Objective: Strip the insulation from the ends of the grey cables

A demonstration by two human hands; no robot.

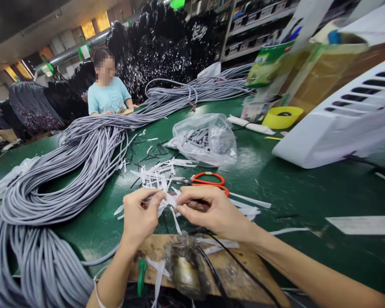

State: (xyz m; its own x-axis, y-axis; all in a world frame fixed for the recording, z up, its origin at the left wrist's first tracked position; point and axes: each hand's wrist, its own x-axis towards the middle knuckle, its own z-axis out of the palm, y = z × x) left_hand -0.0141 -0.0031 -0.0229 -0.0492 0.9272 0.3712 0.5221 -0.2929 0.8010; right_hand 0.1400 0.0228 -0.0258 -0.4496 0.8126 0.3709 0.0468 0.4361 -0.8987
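My left hand (141, 218) is closed in a pinch on one side of a thin white strip (170, 199). Opposite it, my right hand (211, 210) pinches the same strip, thumb against fingers. The fingertips are close together, and some thin coloured ends by them are too small to make out. Cut white strips (155, 175) lie in a loose pile just beyond the hands. Scissors with orange handles (225, 182) rest behind my right hand. Below the hands, a worn metal device (186, 269) sits on a wooden board (240, 273).
A long bundle of grey cables (93, 167) curves along the left and back of the green table (308, 201). A clear plastic bag (224, 147) holds short grey pieces. Yellow tape (282, 117) and a white slotted housing (327, 132) stand right. A person (111, 92) sits across.
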